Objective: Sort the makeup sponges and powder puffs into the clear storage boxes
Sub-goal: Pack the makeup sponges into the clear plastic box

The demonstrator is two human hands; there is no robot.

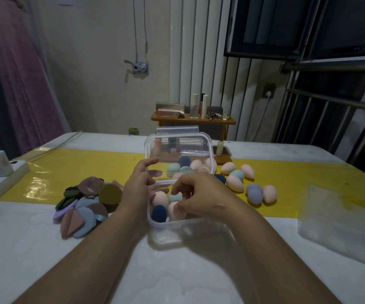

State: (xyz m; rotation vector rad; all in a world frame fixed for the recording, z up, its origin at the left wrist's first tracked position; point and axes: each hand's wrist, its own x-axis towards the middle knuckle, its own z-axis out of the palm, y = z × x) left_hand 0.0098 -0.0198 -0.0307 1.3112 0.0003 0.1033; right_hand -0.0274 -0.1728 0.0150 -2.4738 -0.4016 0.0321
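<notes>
Clear box [177, 233]: right hand [199, 194] curls over sponges [158, 213] inside it, grip unclear; left hand [140, 185] pinches its lid [177, 145] upright, presumably for access.

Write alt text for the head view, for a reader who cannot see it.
A person's left hand pinches the open lid of a clear storage box while the right hand reaches in among egg-shaped sponges. To its right lie loose sponges; to its left, a pile of powder puffs.
</notes>
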